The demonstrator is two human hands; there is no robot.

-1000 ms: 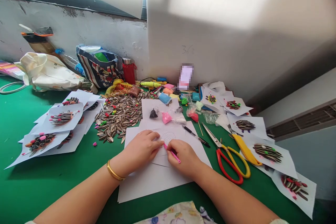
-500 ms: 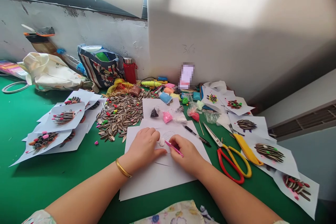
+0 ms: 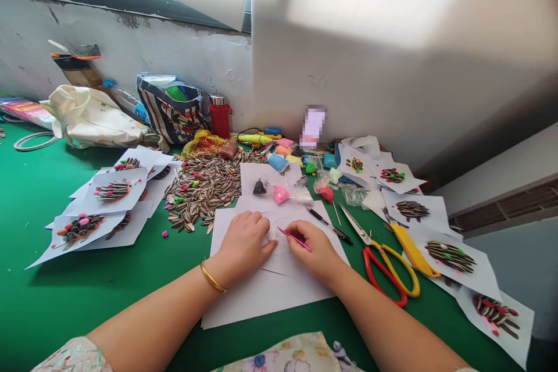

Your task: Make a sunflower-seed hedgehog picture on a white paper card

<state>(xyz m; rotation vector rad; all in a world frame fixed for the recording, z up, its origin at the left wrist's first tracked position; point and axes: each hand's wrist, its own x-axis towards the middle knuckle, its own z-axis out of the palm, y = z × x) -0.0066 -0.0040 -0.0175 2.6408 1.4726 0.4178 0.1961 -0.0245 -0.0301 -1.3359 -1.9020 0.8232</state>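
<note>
My right hand (image 3: 311, 247) is closed around a slim pink plastic modelling tool (image 3: 300, 242), its tip pointing left over a sheet of white paper (image 3: 244, 307). On that sheet a dotted, rounded drawing (image 3: 283, 224) shows between my hands. My left hand (image 3: 244, 239), a gold bangle (image 3: 213, 276) at its wrist, rests on the paper with curled fingers. Between its thumb and forefinger sits a small white lump (image 3: 272, 234), which looks like clay. Pink clay (image 3: 281, 194) and black clay (image 3: 260, 186) lie on paper just beyond.
Scissors (image 3: 381, 258), a black pen (image 3: 328, 224) and a yellow utility knife (image 3: 414, 250) lie at right. Sunflower seeds (image 3: 207, 189) are heaped back left. Seed-decorated papers (image 3: 111, 193) lie left, others (image 3: 451, 256) right. A red bottle (image 3: 220, 118) stands by the wall.
The left thumb has moved up against the white lump. The pink tool's tip has shifted slightly up and away from the lump. The whole view has moved slightly.
</note>
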